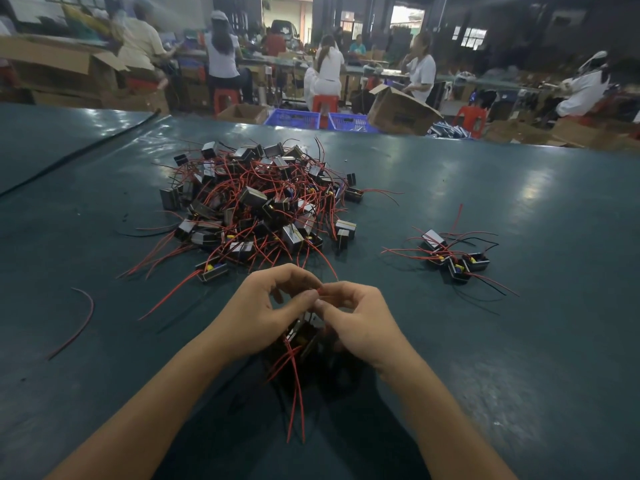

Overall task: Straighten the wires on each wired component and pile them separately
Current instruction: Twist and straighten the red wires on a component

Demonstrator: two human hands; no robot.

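Note:
A big tangled heap of small black box components with red wires (pixel 258 206) lies in the middle of the dark green table (pixel 519 209). A small separate pile of such components (pixel 457 259) sits at the right. Just above the table's near side, my left hand (pixel 263 313) and my right hand (pixel 360 322) hold one wired component (pixel 301 332) between them. The fingertips of both hands pinch a red wire at the top, where they meet. Other red wires (pixel 296 393) hang down from the component toward me.
A loose red wire (pixel 81 320) lies on the table at the left. A black cable (pixel 79 152) runs across the far left corner. Beyond the far edge are blue crates (pixel 294 117), cardboard boxes (pixel 398 110) and several seated people at other benches.

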